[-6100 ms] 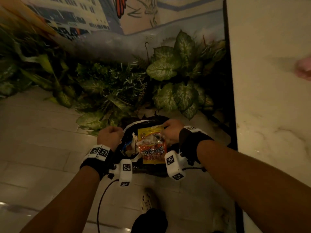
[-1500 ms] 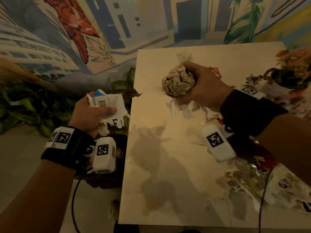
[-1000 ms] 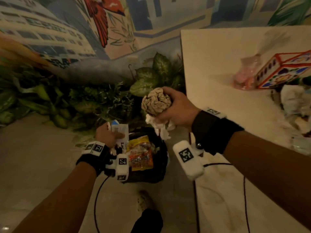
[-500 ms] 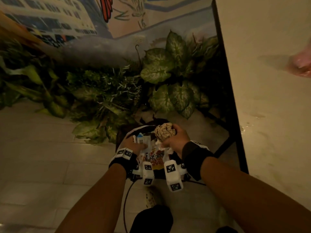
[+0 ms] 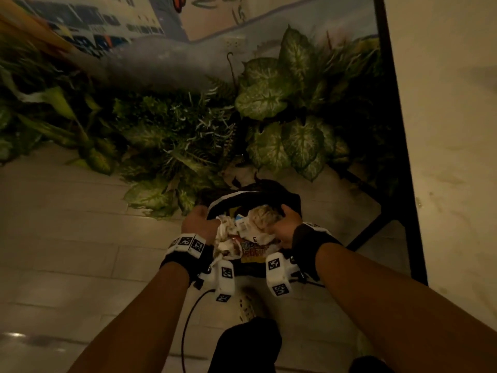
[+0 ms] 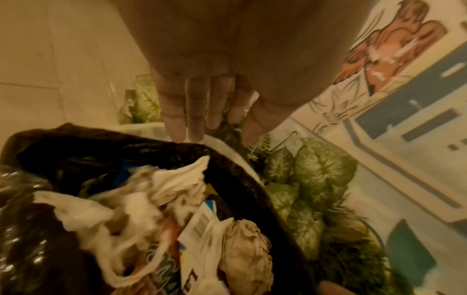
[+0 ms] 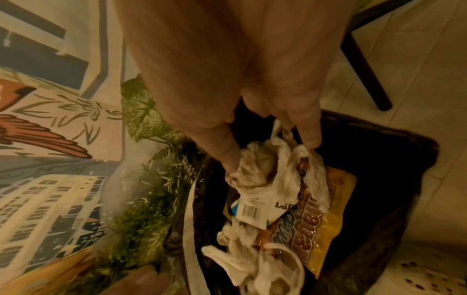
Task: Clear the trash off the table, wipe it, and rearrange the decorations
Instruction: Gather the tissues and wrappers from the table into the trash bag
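A black trash bag (image 5: 269,196) stands open on the floor, stuffed with tissues, a yellow snack wrapper (image 7: 328,209) and a white barcoded carton (image 7: 252,211). My right hand (image 5: 285,220) is down in the bag's mouth. Its thumb and fingers (image 7: 310,139) hold a crumpled paper ball (image 7: 255,169) with tissue around it, resting on the pile. My left hand (image 6: 209,131) hovers at the bag's (image 6: 101,143) left rim with straight fingers, holding nothing. From that side the ball (image 6: 248,245) lies beside the carton (image 6: 199,227).
Leafy plants (image 5: 282,103) crowd the floor right behind the bag, below a painted wall. The pale table (image 5: 443,130) runs along the right, its dark leg (image 5: 371,230) slanting down close to the bag. My shoe (image 5: 247,309) is just in front of it.
The white carton has left my left hand and lies in the bag; that hand has drawn to the rim. My right hand has lowered the paper ball onto the pile.
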`<state>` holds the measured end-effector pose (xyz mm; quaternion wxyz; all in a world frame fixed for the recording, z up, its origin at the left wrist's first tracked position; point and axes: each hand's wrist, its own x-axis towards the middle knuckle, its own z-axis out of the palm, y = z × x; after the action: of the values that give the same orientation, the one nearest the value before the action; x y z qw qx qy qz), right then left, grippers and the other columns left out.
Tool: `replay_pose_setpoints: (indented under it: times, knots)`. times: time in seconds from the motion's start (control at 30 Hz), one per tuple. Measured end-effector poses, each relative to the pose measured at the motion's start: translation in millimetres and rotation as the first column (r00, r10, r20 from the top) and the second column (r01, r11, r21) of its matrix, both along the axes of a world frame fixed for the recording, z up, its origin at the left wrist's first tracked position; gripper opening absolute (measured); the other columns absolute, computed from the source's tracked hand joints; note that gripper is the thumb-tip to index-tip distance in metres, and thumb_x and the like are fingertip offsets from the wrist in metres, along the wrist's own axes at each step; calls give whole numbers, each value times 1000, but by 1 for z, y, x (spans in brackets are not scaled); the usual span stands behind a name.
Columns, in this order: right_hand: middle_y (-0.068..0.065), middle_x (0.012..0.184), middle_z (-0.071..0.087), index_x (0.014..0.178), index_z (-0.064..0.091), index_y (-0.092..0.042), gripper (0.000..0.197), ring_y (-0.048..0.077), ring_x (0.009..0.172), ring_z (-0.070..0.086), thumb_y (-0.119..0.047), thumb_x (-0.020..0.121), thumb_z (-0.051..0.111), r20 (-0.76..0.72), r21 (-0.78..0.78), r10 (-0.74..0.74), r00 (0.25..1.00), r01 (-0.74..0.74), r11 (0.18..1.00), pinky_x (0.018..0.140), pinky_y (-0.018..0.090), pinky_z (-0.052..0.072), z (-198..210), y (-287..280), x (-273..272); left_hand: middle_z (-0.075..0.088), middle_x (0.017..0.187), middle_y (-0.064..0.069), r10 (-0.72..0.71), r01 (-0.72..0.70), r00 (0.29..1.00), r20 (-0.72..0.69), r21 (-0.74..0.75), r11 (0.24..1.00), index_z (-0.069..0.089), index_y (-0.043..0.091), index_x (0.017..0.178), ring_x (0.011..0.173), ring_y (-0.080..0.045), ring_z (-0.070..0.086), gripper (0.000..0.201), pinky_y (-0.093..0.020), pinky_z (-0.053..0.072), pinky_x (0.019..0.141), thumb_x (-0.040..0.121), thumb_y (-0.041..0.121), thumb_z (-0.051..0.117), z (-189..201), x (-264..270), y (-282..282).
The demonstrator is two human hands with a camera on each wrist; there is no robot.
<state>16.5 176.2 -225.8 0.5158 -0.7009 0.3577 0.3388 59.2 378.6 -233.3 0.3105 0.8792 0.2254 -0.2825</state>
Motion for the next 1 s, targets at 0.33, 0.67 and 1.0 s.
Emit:
replay_pose_setpoints:
  times: [0.33, 0.67, 1.0]
  knots:
    - [6, 112, 64, 114, 62, -14, 27, 25, 104, 63, -11, 87, 63, 376, -4, 105, 920, -112, 994, 88, 39, 55, 156, -64, 12, 68, 100, -5, 97, -40, 946, 309, -186, 982, 67, 16, 98, 92, -25, 64, 19, -43, 55, 87, 80, 21, 70, 123, 29, -73]
    - [-2, 85, 70, 100, 67, -12, 16, 16, 70, 67, -18, 85, 67, 523, -289, 407, 749, -293, 911, 66, 39, 60, 294, -266, -107, 70, 81, -10, -130, 320, 864, 486, -331, 888, 66, 19, 76, 82, -32, 68, 8, -49, 58, 78, 83, 17, 68, 240, -9, -244]
    - [-6, 94, 67, 95, 68, -22, 11, 4, 80, 60, -25, 84, 69, 427, -605, 485, 763, -157, 780, 65, 17, 46, 322, -474, -202, 66, 82, -7, -349, 528, 800, 488, -295, 797, 64, 14, 83, 80, -29, 65, 6, -42, 58, 70, 83, 9, 68, 265, -84, -415]
